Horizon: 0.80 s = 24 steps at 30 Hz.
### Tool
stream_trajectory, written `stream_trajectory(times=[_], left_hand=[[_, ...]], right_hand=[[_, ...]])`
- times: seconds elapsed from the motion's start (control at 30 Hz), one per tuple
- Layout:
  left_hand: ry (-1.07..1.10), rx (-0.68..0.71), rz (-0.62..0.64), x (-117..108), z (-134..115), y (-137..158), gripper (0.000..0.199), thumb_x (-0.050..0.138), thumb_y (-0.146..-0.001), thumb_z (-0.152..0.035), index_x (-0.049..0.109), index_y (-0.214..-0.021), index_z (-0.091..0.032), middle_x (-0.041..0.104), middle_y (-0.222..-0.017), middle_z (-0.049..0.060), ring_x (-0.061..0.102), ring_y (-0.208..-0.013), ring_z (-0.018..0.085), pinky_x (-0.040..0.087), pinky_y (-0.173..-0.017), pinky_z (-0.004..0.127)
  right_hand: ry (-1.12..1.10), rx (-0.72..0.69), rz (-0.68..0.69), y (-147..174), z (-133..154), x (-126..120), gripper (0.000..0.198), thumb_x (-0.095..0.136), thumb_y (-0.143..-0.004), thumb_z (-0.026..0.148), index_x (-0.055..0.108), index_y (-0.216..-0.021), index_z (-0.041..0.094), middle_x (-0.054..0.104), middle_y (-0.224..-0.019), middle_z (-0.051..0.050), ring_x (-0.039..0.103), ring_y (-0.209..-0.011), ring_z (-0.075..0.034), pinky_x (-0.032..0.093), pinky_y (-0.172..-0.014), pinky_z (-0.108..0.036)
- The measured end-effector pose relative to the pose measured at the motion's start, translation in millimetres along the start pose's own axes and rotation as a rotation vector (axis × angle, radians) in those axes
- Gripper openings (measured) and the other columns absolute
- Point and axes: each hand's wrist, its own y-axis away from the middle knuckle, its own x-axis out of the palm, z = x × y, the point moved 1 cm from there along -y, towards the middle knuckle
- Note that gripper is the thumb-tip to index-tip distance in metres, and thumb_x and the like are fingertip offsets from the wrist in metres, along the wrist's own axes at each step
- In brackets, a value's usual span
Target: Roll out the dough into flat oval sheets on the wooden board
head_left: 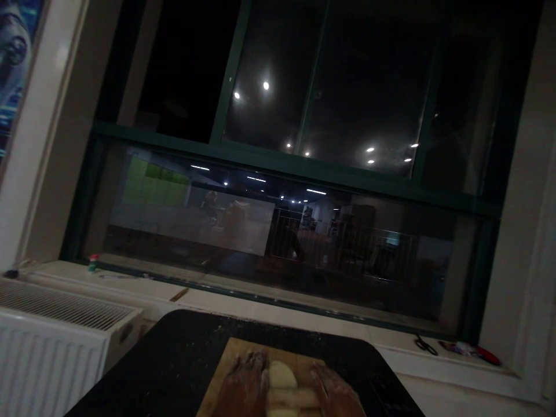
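Observation:
Near the bottom edge of the head view, a wooden board lies on a black tabletop. On it is a flat, pale, rounded piece of dough. A light wooden rolling pin crosses the dough from side to side. My left hand is on the pin's left end and my right hand on its right end. Both are dusted with flour, and their fingers point forward over the pin. Motion blur softens the hands and pin, and the frame's lower edge cuts off the nearest dough.
A white radiator stands left of the table. Behind runs a windowsill under a large dark window. The sill bears a small green-and-red container, black-handled scissors and a red object. A dark device lies at the table's right.

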Motion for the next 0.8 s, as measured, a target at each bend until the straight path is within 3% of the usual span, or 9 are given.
stream_trajectory(times=[0.13,0.23,0.33,0.47,0.53,0.67,0.8], left_hand=[[0.023,-0.074,0.082,-11,0,-20,0.057,0.047,-0.082,-0.011,0.057,-0.138,-0.014,0.057,-0.140,0.017,0.058,-0.123,0.032,0.046,-0.104,0.050],[0.019,-0.094,0.097,-4,4,-28,0.060,0.051,-0.079,-0.017,0.058,-0.138,-0.016,0.053,-0.143,0.019,0.055,-0.126,0.037,0.043,-0.103,0.060],[0.022,-0.158,0.137,2,6,-30,0.062,0.051,-0.078,-0.018,0.057,-0.139,-0.018,0.050,-0.147,0.019,0.051,-0.130,0.039,0.039,-0.104,0.064],[0.053,-0.181,0.108,6,1,-27,0.054,0.043,-0.087,-0.020,0.056,-0.139,-0.016,0.050,-0.147,0.019,0.047,-0.134,0.036,0.034,-0.108,0.065],[0.054,-0.143,0.059,10,-2,-24,0.049,0.040,-0.092,-0.020,0.057,-0.138,-0.015,0.051,-0.146,0.019,0.049,-0.133,0.035,0.037,-0.108,0.062],[-0.067,0.021,-0.156,23,-5,-14,0.045,0.041,-0.095,-0.019,0.058,-0.137,-0.016,0.059,-0.139,0.015,0.058,-0.125,0.030,0.050,-0.103,0.046],[-0.160,0.160,-0.402,39,-5,2,0.045,0.047,-0.096,-0.026,0.054,-0.140,-0.017,0.063,-0.136,0.011,0.060,-0.123,0.024,0.053,-0.099,0.032]], right_hand=[[-0.009,0.218,0.101,-54,0,-8,0.043,0.029,-0.102,0.028,0.069,-0.116,0.024,0.073,-0.115,-0.008,0.070,-0.105,-0.021,0.056,-0.089,-0.033],[0.017,0.214,0.116,-84,-4,6,0.041,0.032,-0.100,0.025,0.073,-0.099,0.022,0.077,-0.093,-0.007,0.074,-0.086,-0.022,0.057,-0.075,-0.032],[0.044,0.169,0.142,-91,-10,29,0.031,0.045,-0.090,0.014,0.073,-0.100,0.020,0.077,-0.094,-0.008,0.074,-0.087,-0.024,0.057,-0.076,-0.032],[0.057,0.108,0.110,-67,-16,45,0.046,0.044,-0.085,0.007,0.067,-0.123,0.019,0.069,-0.124,-0.009,0.065,-0.115,-0.024,0.052,-0.097,-0.035],[0.060,0.074,0.075,-48,-18,43,0.049,0.045,-0.085,0.007,0.063,-0.130,0.019,0.064,-0.132,-0.008,0.060,-0.122,-0.024,0.051,-0.102,-0.036],[0.081,0.005,-0.047,-8,-22,39,0.039,0.051,-0.090,0.016,0.064,-0.127,0.019,0.062,-0.134,-0.008,0.059,-0.122,-0.024,0.053,-0.100,-0.030],[0.082,-0.033,-0.310,34,-28,44,0.034,0.048,-0.098,0.028,0.065,-0.126,0.019,0.068,-0.125,-0.007,0.064,-0.115,-0.019,0.054,-0.096,-0.024]])
